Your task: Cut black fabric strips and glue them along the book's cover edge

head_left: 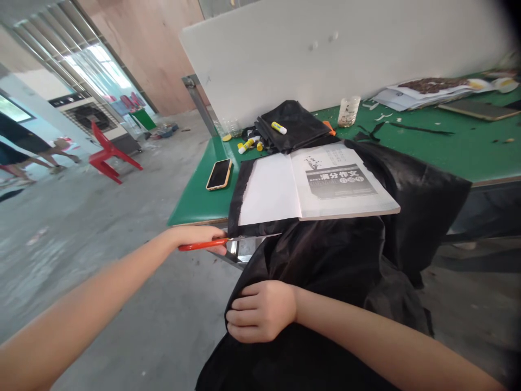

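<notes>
My left hand (207, 237) is closed on red-handled scissors (203, 245). Their blades reach right along the near edge of the black sheet under an open book (342, 187). The book lies on the green table (195, 201), its white inside page showing at left, with a black strip along the left and near sides. My right hand (261, 311) has its fingers curled over the black fabric (329, 260) that hangs off the table's front. How much cloth is between those fingers is hidden.
A phone (220, 174) lies left of the book. Behind it are folded black cloth (288, 127), glue sticks (279, 128) and a clear cup (349, 112). Papers (419, 96) and a tablet (480, 108) lie far right. A red chair (109, 152) and people's legs are at left.
</notes>
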Action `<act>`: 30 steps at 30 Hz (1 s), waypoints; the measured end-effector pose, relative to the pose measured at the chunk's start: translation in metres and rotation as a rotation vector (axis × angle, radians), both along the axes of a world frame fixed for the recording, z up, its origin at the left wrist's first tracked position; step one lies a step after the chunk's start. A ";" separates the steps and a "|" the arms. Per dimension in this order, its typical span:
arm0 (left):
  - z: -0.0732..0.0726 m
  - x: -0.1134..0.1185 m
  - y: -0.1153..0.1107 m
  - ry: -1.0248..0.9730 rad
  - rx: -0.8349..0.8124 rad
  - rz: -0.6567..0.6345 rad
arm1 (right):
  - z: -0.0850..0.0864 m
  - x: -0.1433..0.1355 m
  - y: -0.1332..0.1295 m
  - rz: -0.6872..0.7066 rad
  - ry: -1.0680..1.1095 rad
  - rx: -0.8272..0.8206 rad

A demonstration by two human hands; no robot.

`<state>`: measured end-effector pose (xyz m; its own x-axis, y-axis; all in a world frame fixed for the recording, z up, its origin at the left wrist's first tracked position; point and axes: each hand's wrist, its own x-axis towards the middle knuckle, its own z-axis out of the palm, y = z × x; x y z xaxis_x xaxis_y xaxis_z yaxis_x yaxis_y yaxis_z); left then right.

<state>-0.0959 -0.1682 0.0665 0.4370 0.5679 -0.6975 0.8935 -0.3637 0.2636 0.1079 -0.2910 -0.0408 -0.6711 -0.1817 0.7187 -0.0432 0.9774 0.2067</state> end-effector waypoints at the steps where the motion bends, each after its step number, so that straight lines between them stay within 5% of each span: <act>1: -0.001 0.000 0.000 -0.008 -0.003 0.002 | 0.001 0.000 0.000 -0.001 0.001 0.002; 12: 0.000 -0.004 0.004 -0.041 -0.161 0.211 | 0.003 -0.002 -0.002 0.000 0.007 0.008; 20: 0.006 -0.001 -0.006 -0.019 0.040 0.021 | 0.005 -0.002 -0.004 -0.003 -0.002 0.015; 30: 0.005 -0.007 -0.010 0.033 -0.088 -0.021 | 0.009 -0.001 -0.007 0.016 0.017 0.008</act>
<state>-0.1031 -0.1784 0.0716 0.4244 0.4948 -0.7583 0.8945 -0.3594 0.2660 0.1066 -0.2984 -0.0316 -0.6560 -0.1977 0.7284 -0.0551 0.9750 0.2151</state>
